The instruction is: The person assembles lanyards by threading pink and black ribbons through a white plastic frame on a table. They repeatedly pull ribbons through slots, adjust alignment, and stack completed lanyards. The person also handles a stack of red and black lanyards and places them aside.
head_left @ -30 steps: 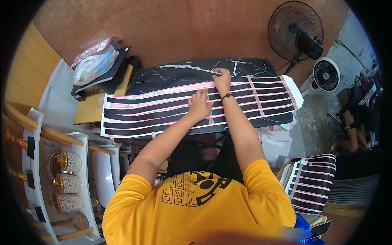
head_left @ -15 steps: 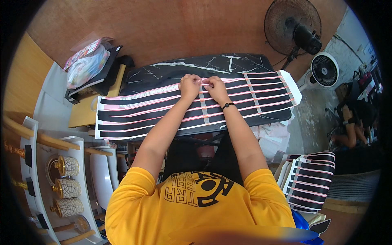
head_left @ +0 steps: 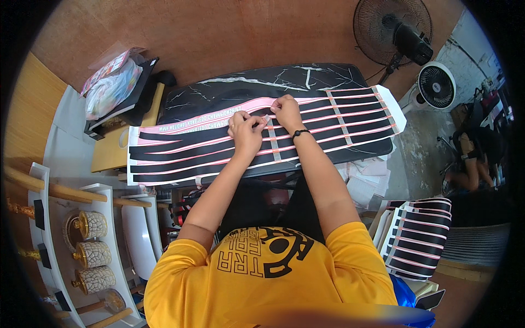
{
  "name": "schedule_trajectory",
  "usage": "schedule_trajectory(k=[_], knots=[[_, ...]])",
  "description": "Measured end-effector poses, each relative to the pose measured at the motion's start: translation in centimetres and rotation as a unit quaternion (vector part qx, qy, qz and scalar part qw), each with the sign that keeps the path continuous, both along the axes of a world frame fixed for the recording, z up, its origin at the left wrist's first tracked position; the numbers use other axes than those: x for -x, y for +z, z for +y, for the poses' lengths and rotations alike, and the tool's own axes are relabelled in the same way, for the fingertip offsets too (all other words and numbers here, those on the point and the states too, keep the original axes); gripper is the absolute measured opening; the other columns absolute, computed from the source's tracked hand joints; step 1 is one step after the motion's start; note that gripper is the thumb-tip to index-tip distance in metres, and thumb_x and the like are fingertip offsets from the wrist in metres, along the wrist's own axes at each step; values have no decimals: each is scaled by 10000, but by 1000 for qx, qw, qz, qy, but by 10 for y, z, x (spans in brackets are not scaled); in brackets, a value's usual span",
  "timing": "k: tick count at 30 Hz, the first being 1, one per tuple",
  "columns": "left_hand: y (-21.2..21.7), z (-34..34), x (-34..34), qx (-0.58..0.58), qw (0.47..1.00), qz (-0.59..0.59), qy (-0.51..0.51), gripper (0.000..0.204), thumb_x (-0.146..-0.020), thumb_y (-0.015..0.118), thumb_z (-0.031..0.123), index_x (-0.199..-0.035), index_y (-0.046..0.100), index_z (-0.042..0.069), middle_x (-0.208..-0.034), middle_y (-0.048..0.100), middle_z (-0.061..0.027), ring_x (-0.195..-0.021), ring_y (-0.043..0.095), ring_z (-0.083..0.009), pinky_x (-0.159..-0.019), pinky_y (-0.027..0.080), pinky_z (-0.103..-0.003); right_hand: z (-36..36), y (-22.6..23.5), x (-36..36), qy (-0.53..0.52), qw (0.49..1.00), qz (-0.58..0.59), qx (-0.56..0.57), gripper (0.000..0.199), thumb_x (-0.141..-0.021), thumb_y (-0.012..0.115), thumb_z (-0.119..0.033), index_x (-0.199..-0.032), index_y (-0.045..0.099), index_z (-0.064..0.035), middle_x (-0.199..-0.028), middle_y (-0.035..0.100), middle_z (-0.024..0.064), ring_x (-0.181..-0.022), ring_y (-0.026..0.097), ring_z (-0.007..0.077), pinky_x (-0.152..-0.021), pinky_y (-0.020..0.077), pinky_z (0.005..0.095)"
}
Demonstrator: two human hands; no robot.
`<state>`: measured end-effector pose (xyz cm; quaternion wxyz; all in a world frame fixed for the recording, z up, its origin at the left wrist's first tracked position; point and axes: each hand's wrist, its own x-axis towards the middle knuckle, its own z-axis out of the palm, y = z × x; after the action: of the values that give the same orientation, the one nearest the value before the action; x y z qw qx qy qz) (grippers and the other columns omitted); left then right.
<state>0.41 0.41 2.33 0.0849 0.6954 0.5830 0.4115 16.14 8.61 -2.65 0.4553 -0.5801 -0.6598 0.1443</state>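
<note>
On the dark marble table (head_left: 306,76) a long sheet (head_left: 180,150) of black strips edged in pink lay spread, crossed by pale bands, its ends hanging past both table edges. At its upper middle the left hand (head_left: 247,131) and right hand (head_left: 285,111) met, fingers pinched shut on a thin pink strip (head_left: 208,116) lifting off the sheet. Far left, a black tray (head_left: 143,76) held a plastic bag (head_left: 109,90). Three crackled jars (head_left: 93,251) stood on a white shelf (head_left: 117,229). More striped sheets (head_left: 421,235) lay stacked at right, near two fans (head_left: 394,33).
</note>
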Motion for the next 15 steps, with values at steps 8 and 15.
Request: schedule_trajectory(k=[8,15], knots=[[-1,-23,15,74,995,-58,30,89,-804,764,213,-884,748,176,-1131,532,-56,-1167,444,-296,-971,338,-476,-12,15,-18,141,961,235,46,109,-811,732,-83,-911,727,-38,-1048,649,120,-980,650,270,-853,528,339],[-6,-27,17,93,994,-58,8,89,-795,768,204,-872,739,172,-1054,536,-54,-1102,468,-294,-931,378,-462,-25,18,-29,187,982,-19,29,101,-798,738,-123,-824,715,-27,-1108,617,132,-1032,618,281,-878,507,363]])
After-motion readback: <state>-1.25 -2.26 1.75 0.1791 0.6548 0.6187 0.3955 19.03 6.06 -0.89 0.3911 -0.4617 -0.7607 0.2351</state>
